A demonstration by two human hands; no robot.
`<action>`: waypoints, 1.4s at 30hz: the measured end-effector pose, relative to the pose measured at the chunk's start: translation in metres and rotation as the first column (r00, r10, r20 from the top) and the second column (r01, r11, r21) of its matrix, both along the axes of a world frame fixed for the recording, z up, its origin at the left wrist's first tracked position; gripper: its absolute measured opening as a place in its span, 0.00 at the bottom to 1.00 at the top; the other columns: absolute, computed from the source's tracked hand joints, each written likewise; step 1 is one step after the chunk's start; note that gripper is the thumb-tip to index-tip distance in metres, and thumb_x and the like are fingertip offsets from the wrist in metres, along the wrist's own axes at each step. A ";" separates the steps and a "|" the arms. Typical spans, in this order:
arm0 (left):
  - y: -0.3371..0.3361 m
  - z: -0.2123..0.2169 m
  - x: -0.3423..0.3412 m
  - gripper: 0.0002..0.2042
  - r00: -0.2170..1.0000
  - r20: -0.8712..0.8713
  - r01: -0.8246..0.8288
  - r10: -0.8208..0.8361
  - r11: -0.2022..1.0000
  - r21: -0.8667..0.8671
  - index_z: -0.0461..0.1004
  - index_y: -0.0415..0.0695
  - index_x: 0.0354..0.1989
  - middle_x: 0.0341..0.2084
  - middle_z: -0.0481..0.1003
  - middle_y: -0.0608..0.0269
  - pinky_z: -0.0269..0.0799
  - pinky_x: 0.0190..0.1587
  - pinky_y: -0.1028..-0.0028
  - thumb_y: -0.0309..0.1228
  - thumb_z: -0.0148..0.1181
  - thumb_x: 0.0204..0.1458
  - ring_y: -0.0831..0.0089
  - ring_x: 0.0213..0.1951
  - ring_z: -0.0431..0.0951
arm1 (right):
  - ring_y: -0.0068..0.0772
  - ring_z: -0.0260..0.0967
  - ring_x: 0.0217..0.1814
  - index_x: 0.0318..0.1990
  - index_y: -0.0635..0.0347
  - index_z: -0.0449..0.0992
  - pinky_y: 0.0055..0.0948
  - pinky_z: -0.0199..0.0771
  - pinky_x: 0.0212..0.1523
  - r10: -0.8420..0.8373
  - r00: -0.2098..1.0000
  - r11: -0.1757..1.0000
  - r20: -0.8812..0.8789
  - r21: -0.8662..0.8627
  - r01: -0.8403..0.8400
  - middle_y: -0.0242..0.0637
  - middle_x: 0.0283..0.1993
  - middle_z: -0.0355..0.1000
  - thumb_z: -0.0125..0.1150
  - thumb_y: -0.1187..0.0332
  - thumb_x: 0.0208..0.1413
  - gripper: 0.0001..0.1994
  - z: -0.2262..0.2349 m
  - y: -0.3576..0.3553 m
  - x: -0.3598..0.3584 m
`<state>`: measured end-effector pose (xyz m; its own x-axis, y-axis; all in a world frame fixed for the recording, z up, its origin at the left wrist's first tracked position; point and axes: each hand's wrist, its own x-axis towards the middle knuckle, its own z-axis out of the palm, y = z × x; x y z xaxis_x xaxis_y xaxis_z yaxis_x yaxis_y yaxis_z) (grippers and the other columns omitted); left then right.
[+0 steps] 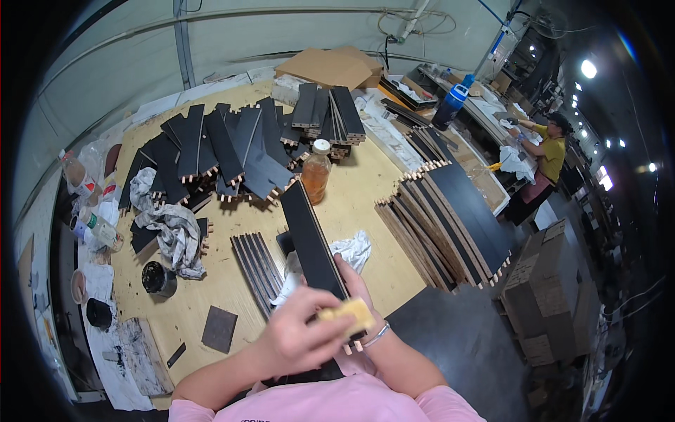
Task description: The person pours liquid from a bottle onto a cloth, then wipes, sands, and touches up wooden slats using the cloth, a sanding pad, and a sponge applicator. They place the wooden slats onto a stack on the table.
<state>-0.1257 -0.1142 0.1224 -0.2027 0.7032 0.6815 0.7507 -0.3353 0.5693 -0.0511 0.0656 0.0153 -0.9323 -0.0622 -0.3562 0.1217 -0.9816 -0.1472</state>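
My left hand pinches a yellow sponge and is slightly blurred. It is over the near end of a long black board. My right hand is closed on that board's right edge, with a bracelet at the wrist. The board slants up and away from me, with light wooden dowels sticking out of its ends. Below it lie a white cloth and a row of narrow dark strips. Just past the board's far end stands a bottle of amber liquid with a white cap.
Black dowelled boards pile up at the back left; more boards stack at the right table edge. A stained rag and an open black pot sit left. Cartons stand on the floor. A co-worker stands at the far right.
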 end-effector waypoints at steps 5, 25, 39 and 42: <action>0.014 -0.020 -0.041 0.17 0.972 -0.044 -0.230 0.230 0.973 -0.001 0.86 0.41 0.49 0.47 0.79 0.47 0.81 0.46 0.58 0.22 0.76 0.49 0.50 0.46 0.83 | 0.38 0.81 0.42 0.63 0.60 0.76 0.35 0.85 0.34 -0.054 0.997 0.990 -0.051 0.128 0.060 0.46 0.46 0.79 0.37 0.45 0.84 0.28 0.031 -0.022 0.008; -0.001 -0.028 -0.182 0.14 0.753 -0.006 -0.658 0.658 0.753 -0.034 0.85 0.39 0.47 0.47 0.78 0.52 0.82 0.48 0.64 0.19 0.73 0.50 0.58 0.47 0.82 | 0.36 0.64 0.42 0.64 0.64 0.69 0.29 0.72 0.29 0.140 0.972 0.985 -0.188 -0.072 -0.156 0.44 0.49 0.66 0.38 0.47 0.84 0.27 0.041 -0.045 0.033; -0.024 -0.033 -0.197 0.15 0.741 0.207 -0.649 0.638 0.760 -0.021 0.83 0.37 0.52 0.50 0.82 0.57 0.78 0.56 0.70 0.17 0.71 0.56 0.68 0.49 0.83 | 0.37 0.62 0.41 0.67 0.70 0.68 0.28 0.68 0.22 0.144 0.967 0.967 -0.211 -0.177 -0.182 0.48 0.52 0.67 0.38 0.44 0.83 0.32 0.017 -0.038 0.039; -0.038 -0.040 -0.202 0.15 0.556 0.815 -0.354 0.164 0.934 0.054 0.80 0.36 0.59 0.53 0.83 0.56 0.81 0.60 0.67 0.21 0.67 0.64 0.71 0.53 0.84 | 0.39 0.61 0.41 0.69 0.70 0.67 0.29 0.68 0.20 0.161 0.970 0.964 -0.182 -0.183 -0.195 0.50 0.53 0.67 0.38 0.43 0.83 0.33 0.014 -0.033 0.042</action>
<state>-0.3277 -0.1525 0.0820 -0.8742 0.4065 0.2657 0.1077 -0.3713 0.9222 -0.0093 0.0325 0.0297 -0.9443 -0.2860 -0.1627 0.2875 -0.9577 0.0150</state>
